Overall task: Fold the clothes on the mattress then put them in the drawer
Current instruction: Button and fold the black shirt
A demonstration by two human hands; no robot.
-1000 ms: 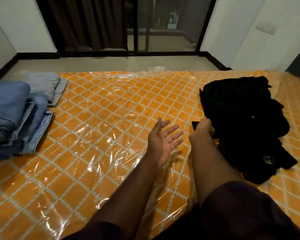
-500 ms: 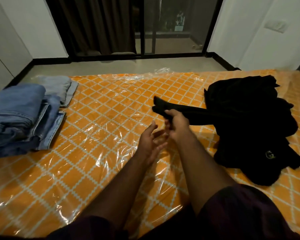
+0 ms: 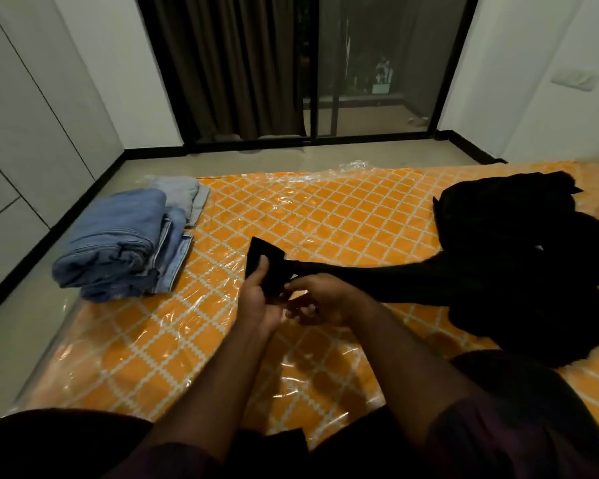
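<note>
Head view. Left hand (image 3: pixel 258 300) clasps the free end of a black garment (image 3: pixel 265 260), thumb on top, fingers curled beneath. Right hand (image 3: pixel 320 299) pinches the same strip just beside it. Whether the strip is a sleeve or a leg cannot be told. It runs taut, clear of the surface, rightward into the black pile (image 3: pixel 519 257) on the plastic-wrapped mattress (image 3: pixel 325 209). A second ago the left hand was empty and spread, and the right alone gripped at the pile's edge. The end has since been drawn toward the mattress middle and taken in both hands. Assessment: extraction is under way; folding of this item has not begun. Folded jeans (image 3: pixel 118 243) sit stacked at the left edge, well apart, not yet in a drawer.
</note>
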